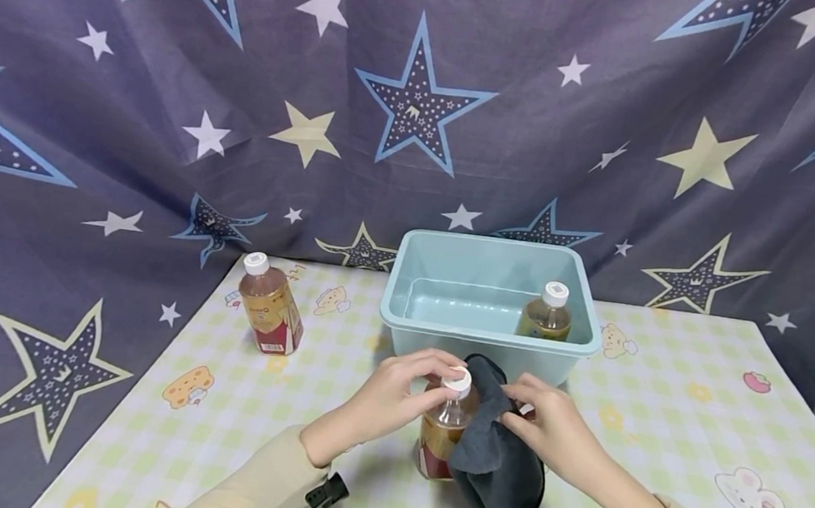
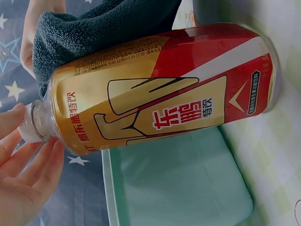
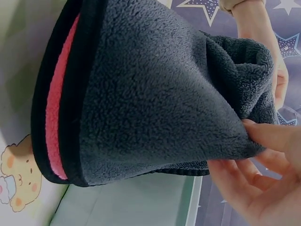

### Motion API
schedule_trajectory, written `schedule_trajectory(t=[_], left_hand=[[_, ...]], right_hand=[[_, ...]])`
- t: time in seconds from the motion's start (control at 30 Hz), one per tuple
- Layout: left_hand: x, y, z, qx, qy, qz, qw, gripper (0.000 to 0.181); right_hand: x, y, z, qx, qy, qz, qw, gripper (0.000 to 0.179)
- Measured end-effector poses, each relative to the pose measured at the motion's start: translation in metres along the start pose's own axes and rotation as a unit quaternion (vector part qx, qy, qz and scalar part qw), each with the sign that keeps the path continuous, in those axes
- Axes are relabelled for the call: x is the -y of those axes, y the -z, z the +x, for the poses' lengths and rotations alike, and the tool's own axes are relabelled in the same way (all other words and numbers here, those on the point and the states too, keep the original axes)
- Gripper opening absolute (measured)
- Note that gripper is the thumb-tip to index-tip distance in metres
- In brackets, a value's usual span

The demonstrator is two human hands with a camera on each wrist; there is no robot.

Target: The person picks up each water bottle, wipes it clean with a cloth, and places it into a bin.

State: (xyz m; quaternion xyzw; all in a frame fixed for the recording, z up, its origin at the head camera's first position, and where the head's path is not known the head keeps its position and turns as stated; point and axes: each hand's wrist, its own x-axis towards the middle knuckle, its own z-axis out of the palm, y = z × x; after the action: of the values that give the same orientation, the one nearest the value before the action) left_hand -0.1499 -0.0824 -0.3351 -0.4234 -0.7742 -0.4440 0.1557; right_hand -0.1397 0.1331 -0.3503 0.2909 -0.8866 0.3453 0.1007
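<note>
A drink bottle (image 1: 435, 448) with a gold and red label and a white cap stands on the table in front of the bin. My left hand (image 1: 403, 392) pinches it by the cap and neck, thumb and fingers on either side. In my right hand (image 1: 550, 425) is a dark grey cloth (image 1: 493, 457), pinched between thumb and fingers. The cloth (image 2: 89, 37) lies along the side of the bottle (image 2: 160, 94) in the left wrist view. A pink strip shows inside the black edge of the cloth (image 3: 155, 89) in the right wrist view, where the bottle is hidden.
A light blue plastic bin (image 1: 473, 339) stands behind the hands, with another white-capped bottle (image 1: 547, 316) upright in its right end. One more bottle (image 1: 269, 309) stands at the table's back left. The checkered tablecloth (image 1: 661, 417) ends at a star-patterned curtain (image 1: 399, 194).
</note>
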Motion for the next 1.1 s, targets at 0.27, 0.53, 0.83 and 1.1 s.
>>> schedule_trajectory(t=[0.27,0.53,0.83,1.1], left_hand=[[0.022,-0.008,-0.007,0.003,0.011,0.001,0.9999,0.013],[-0.004,0.001,0.001,0.004,0.02,-0.001,0.9998,0.013],[-0.007,0.002,0.002,0.005,0.021,-0.003,0.9998,0.013],[0.02,-0.008,-0.005,0.0,0.016,0.002,0.9999,0.015]], right_hand=[[-0.002,-0.003,-0.001,0.009,-0.006,0.007,0.9999,0.016],[-0.004,-0.006,-0.003,0.011,-0.018,0.016,0.9997,0.014],[-0.013,-0.017,-0.006,0.04,-0.04,-0.002,0.9984,0.011],[-0.02,-0.027,-0.008,0.062,-0.047,-0.015,0.9969,0.009]])
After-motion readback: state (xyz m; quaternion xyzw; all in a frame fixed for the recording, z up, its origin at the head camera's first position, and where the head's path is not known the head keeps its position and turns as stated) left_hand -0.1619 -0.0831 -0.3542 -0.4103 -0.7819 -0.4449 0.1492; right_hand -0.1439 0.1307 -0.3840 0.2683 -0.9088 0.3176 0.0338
